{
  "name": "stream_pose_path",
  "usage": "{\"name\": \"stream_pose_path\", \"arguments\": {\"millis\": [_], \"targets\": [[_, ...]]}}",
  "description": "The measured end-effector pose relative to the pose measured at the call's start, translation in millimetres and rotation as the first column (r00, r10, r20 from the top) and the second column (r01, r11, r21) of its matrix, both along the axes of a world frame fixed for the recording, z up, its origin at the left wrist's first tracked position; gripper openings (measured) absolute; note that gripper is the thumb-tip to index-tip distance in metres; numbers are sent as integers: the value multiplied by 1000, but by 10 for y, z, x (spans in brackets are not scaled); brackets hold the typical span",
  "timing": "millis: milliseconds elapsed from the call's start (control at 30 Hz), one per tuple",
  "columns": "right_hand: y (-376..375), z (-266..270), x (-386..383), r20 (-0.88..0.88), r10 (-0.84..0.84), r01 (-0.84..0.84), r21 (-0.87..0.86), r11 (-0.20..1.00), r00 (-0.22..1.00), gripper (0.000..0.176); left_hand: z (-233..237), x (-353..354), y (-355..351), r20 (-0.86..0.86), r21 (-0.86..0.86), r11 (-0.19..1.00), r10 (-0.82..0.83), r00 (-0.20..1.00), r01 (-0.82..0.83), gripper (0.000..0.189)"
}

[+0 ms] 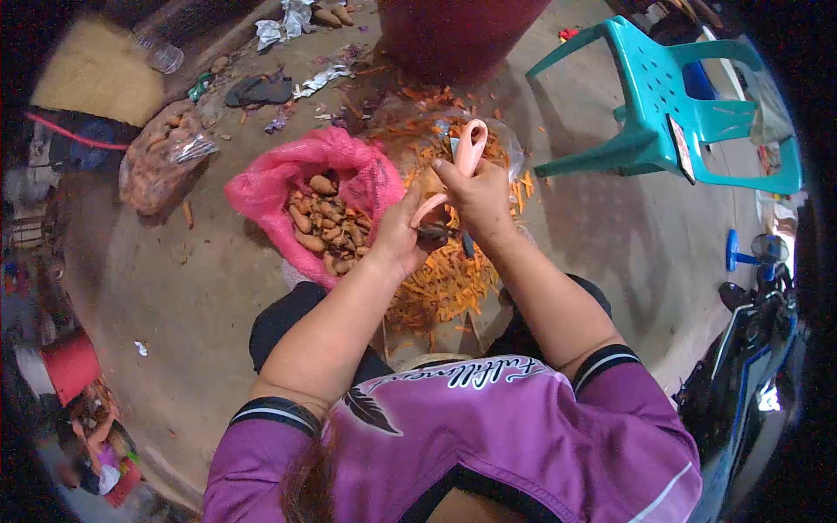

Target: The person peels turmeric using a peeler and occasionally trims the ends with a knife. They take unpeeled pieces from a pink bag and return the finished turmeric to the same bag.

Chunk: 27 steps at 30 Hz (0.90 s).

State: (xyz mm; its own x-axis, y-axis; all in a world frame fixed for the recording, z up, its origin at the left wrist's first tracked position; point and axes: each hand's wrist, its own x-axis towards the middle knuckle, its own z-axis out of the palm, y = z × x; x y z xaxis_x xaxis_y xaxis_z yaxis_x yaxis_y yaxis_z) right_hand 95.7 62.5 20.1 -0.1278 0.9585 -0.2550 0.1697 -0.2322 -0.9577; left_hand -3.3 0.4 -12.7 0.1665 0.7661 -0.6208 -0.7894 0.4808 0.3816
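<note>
My right hand [481,199] is closed around a pink-handled tool [472,146], whose looped end sticks up past the thumb. Close beside it, my left hand [403,234] is closed at a second, curved pink handle [429,207]. A dark piece shows below that handle, and I cannot tell whether both pink parts belong to one tool. Under my hands lies a heap of orange strips [453,292]. To the left of my left hand, an open pink mesh sack [253,187] holds several small sweet potatoes [323,185].
A clear plastic bag of tubers [166,166] stands at the left. Beyond the strips rises a dark red tub [458,44]. On the right are a teal plastic chair [654,105] and a motorcycle [750,357]. A dark slipper [259,91] and scraps lie on the floor.
</note>
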Motion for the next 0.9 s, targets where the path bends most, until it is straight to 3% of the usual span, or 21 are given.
{"name": "stream_pose_path", "arguments": {"millis": [67, 133, 167, 200, 233, 300, 333, 433, 500, 567, 633, 667, 767, 800, 900], "targets": [[14, -39, 11, -32, -29, 29, -15, 999, 999, 27, -4, 21, -1, 19, 33, 999, -15, 1000, 14, 37], [69, -86, 41, -50, -41, 38, -61, 997, 998, 25, 60, -3, 2, -69, 10, 996, -85, 994, 86, 39], [149, -121, 95, 14, -58, 59, -71, 996, 998, 24, 115, 3, 13, -112, -2, 993, -121, 986, 122, 39], [274, -169, 178, 79, -74, 80, -80, 994, 994, 24, 247, 130, 63, -155, 191, 982, 21, 988, 9, 38], [397, -230, 260, 142, -87, 100, -91, 991, 986, 23, 208, 135, 32, -123, 160, 984, -60, 991, 80, 39], [595, -335, 374, 4, -312, 311, 43, 949, 950, 26, 105, 84, -64, -56, 101, 970, -218, 974, 223, 40], [643, -325, 432, -101, -355, 354, -34, 935, 929, 29, 87, 72, -74, -26, 135, 959, -249, 968, 250, 41], [520, -166, 374, -59, -308, 305, -61, 950, 949, 28, 76, 12, -58, -50, 49, 981, -185, 981, 188, 39], [265, 13, 224, -69, -169, 166, -46, 985, 983, 27, 102, 2, -22, 17, 61, 993, -102, 995, 101, 35], [36, 65, 138, 43, 27, -25, -48, 999, 999, 27, 105, 1, -4, 77, 39, 999, -29, 997, 26, 32], [-62, 29, 92, 6, 71, -70, -67, 995, 997, 28, 51, 13, -8, 126, -15, 999, 29, 992, -28, 30], [-93, -6, 88, -13, 90, -91, -76, 993, 996, 28, 13, 18, -45, 134, 38, 999, -24, 991, 19, 31], [200, -167, 228, 126, -98, 89, 72, 993, 987, 27, -6, 122, -108, 41, 109, 990, -99, 994, 94, 33], [412, -298, 335, 56, -194, 190, 66, 980, 980, 27, 71, 135, -160, 43, 67, 978, -200, 979, 197, 36], [570, -273, 486, -75, -396, 391, -74, 917, 915, 25, 37, 120, -164, 79, 143, 949, -294, 953, 281, 40]]}}
